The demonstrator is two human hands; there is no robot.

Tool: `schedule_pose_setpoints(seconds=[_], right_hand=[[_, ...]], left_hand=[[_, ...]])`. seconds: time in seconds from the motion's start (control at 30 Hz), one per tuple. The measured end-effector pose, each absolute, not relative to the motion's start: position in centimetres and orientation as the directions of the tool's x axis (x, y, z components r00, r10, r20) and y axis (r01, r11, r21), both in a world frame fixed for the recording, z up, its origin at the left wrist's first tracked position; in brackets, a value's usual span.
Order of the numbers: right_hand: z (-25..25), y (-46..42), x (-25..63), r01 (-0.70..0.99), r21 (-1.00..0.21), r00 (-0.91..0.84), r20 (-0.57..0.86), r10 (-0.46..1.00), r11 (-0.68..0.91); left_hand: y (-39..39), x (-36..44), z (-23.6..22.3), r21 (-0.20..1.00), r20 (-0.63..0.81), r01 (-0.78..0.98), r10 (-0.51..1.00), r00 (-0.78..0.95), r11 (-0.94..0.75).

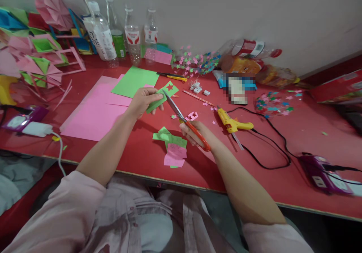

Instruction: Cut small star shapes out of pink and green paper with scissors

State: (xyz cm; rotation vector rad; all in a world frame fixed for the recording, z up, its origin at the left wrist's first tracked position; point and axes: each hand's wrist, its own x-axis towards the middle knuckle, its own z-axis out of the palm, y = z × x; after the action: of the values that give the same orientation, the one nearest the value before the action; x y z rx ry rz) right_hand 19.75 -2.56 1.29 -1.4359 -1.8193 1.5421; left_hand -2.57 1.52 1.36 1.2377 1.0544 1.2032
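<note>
A strip of green paper with a star-shaped hole is pinched in my left hand. My right hand is closed round the red handles of a pair of scissors, whose blade tips meet the paper near my left fingertips. Whether the blades are parted is too small to tell. Below the hands lie green scraps and pink scraps of paper. A small green star and a pink cut-out offcut rest beside the scissors.
Pink sheets and a green sheet lie left on the red table. A yellow glue gun with a black cord lies right, near a purple power strip. Bottles, paper stars and a box cutter are farther back.
</note>
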Motion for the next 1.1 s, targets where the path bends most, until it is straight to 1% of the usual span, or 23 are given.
schedule_pose_setpoints(seconds=[0.1,0.17,0.3,0.37,0.6,0.77,0.97,1.1], right_hand=[[1.1,-2.4,20.0,0.452,-0.885,-0.429,-0.327,0.842,-0.113],[1.1,-2.3,20.1,0.452,-0.885,-0.432,-0.324,0.842,-0.109],[0.9,-2.3,20.4,0.436,-0.895,-0.444,-0.300,0.844,-0.089],[0.9,-2.3,20.4,0.432,-0.898,-0.445,-0.289,0.848,-0.079],[0.6,-2.4,20.4,0.360,-0.929,-0.510,-0.270,0.816,-0.082],[0.9,-2.8,19.9,0.351,-0.928,-0.488,-0.296,0.821,-0.126],[0.9,-3.1,19.7,0.325,-0.937,-0.509,-0.290,0.810,-0.131],[1.4,-2.9,20.2,0.377,-0.922,-0.502,-0.282,0.818,-0.087]], left_hand=[[1.5,-2.5,1.3,0.995,0.092,-0.039,0.989,0.114,-0.088],[1.6,-2.4,1.3,0.986,0.165,-0.008,0.981,0.103,-0.165],[2.0,-2.1,0.9,0.939,0.344,0.009,0.939,-0.026,-0.344],[2.1,-1.9,0.7,0.926,0.377,-0.005,0.924,-0.067,-0.378],[2.0,-1.2,0.4,0.939,0.315,-0.120,0.946,-0.073,-0.322],[1.7,-0.8,0.3,0.931,0.311,-0.164,0.945,-0.106,-0.325],[1.5,-0.6,0.3,0.941,0.286,-0.153,0.951,-0.120,-0.302],[1.6,-1.1,0.5,0.942,0.292,-0.151,0.953,-0.076,-0.300]])
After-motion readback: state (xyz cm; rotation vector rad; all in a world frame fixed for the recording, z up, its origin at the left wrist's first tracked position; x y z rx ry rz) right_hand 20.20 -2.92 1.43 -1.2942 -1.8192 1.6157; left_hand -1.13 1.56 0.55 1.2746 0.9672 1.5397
